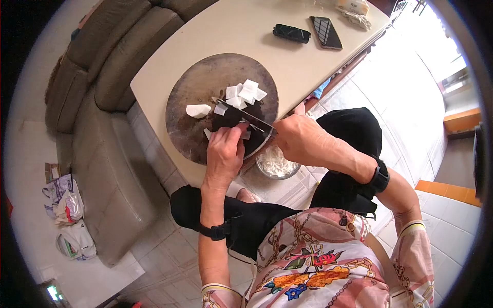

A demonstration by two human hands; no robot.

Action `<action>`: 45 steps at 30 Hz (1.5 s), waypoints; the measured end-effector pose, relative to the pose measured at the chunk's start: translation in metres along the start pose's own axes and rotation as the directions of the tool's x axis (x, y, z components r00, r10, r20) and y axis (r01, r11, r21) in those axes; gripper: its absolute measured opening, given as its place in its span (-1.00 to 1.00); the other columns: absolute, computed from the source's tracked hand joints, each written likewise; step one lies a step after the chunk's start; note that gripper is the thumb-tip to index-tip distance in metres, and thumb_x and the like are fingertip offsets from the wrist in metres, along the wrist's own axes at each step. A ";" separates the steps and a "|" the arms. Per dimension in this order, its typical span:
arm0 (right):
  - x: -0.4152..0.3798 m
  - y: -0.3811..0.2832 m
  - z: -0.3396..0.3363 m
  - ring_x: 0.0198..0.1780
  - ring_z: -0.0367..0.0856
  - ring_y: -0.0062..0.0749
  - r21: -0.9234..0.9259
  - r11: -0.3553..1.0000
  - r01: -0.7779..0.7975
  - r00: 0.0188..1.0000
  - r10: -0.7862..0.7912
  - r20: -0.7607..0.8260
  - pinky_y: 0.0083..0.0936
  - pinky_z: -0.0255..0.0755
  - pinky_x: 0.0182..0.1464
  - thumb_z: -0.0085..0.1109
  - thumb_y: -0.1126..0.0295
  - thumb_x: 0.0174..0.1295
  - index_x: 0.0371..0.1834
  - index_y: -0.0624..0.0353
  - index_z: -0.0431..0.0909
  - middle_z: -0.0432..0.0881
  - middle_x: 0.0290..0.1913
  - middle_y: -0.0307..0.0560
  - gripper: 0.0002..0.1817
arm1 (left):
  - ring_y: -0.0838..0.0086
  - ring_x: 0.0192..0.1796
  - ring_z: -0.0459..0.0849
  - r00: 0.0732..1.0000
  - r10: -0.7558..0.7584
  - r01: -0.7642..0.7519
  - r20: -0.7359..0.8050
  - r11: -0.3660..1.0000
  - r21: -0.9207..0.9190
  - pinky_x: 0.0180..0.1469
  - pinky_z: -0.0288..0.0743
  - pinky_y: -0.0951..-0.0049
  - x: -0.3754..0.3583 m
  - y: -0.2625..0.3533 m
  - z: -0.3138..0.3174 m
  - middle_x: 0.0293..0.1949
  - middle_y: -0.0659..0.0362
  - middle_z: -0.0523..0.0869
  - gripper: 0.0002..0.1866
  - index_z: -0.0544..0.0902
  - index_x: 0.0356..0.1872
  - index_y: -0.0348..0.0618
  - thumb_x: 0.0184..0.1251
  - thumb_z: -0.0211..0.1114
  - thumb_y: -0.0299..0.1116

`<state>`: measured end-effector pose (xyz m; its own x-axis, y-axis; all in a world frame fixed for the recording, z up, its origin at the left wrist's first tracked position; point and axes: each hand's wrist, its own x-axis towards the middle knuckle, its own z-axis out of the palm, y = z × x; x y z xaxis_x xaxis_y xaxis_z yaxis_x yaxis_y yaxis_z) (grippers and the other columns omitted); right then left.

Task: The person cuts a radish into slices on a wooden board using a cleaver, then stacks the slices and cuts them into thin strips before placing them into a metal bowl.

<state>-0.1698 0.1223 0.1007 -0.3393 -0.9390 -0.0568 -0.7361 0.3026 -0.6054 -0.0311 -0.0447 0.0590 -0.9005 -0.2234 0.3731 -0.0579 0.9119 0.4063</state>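
My right hand is closed round the handle of a kitchen knife, its blade reaching left across the round wooden chopping board. Just below the blade, my left hand is closed, its bent fingertips pressing on a white radish slice that they partly hide. Thin white strips lie between the fingertips and the knife. Beyond the blade is a pile of white radish slices. A thicker radish chunk sits on the board's left side.
Below the table edge stands a bowl of white shreds, between my knees. A phone and a black case lie on the pale table. A grey-brown sofa runs along the left, with bags beyond it.
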 end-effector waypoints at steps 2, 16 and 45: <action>-0.003 0.001 0.003 -0.48 0.52 0.13 -0.009 1.000 0.020 0.999 -0.020 -0.036 -0.08 0.28 -0.08 0.16 0.54 -0.08 -0.45 0.34 0.55 0.48 -0.66 0.18 -0.89 | 0.17 -0.09 0.65 0.999 0.044 -0.045 -0.026 0.998 -0.041 -0.05 0.50 0.20 -0.003 -0.003 0.003 -0.21 0.08 0.69 -0.64 0.63 -0.08 -0.20 0.03 0.29 -0.65; -0.014 -0.017 -0.004 -0.48 0.66 0.05 -0.241 0.939 0.245 0.969 -0.248 0.019 -0.22 0.53 -0.42 0.18 0.53 -0.18 -0.59 0.37 0.52 0.56 -0.63 0.20 -0.89 | 0.04 -0.08 0.60 0.991 0.049 -0.030 -0.124 0.988 0.152 0.01 0.49 0.14 -0.032 0.013 0.020 -0.18 -0.01 0.66 -0.82 0.68 -0.23 -0.31 0.11 0.31 -0.57; 0.005 -0.035 0.019 -0.55 0.61 0.04 -0.244 0.927 0.283 0.952 -0.302 -0.044 -0.22 0.47 -0.50 0.11 0.62 -0.17 -0.50 0.40 0.40 0.52 -0.64 0.15 -0.86 | -0.07 -0.11 0.59 0.982 0.024 -0.020 -0.185 1.000 0.024 -0.02 0.50 0.04 -0.039 0.014 0.025 -0.16 -0.10 0.62 -0.76 0.64 -0.16 -0.37 0.09 0.31 -0.59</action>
<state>-0.1349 0.1037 0.1061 -0.1264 -0.9783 0.1640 -0.9218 0.0547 -0.3839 -0.0075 -0.0150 0.0291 -0.8062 -0.2612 0.5309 -0.0499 0.9241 0.3789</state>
